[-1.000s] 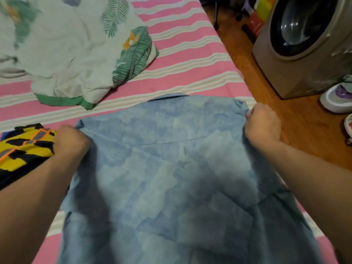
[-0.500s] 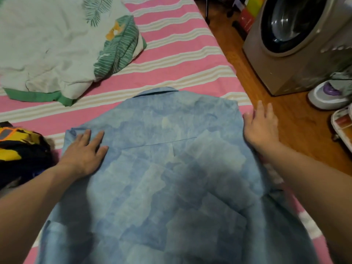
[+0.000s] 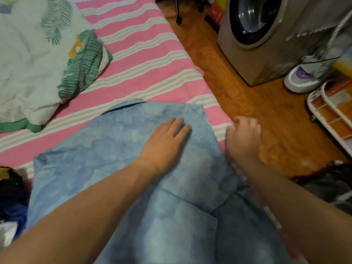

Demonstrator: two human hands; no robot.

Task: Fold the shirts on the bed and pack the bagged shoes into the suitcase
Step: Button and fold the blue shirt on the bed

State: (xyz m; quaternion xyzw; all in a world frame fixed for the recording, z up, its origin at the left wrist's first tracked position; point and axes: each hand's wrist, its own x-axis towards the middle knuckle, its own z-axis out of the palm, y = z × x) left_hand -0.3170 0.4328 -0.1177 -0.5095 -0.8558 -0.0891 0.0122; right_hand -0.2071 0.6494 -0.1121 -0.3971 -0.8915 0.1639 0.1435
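Observation:
A light blue shirt (image 3: 114, 153) lies spread flat, back side up, on the pink striped bed (image 3: 144, 60), its collar pointing away from me. My left hand (image 3: 165, 141) rests flat on it near its right shoulder, fingers straight. Just off the shirt's right edge, my right hand (image 3: 243, 138) sits at the bed's edge with loosely curled fingers and holds nothing I can see. A yellow and black garment (image 3: 7, 180) lies at the left edge, mostly out of frame. No suitcase shows.
A rumpled white and green leaf-print cloth (image 3: 38, 63) lies at the bed's far left. On the wooden floor to the right stand a washing machine (image 3: 266, 35), a white and purple shoe (image 3: 301, 79), a white wire rack (image 3: 331, 115) and a dark bundle (image 3: 333, 185).
My left hand has slid from the shirt's left shoulder across to its right side. My right hand has come off the shirt to the bed's edge, its fingers now curled.

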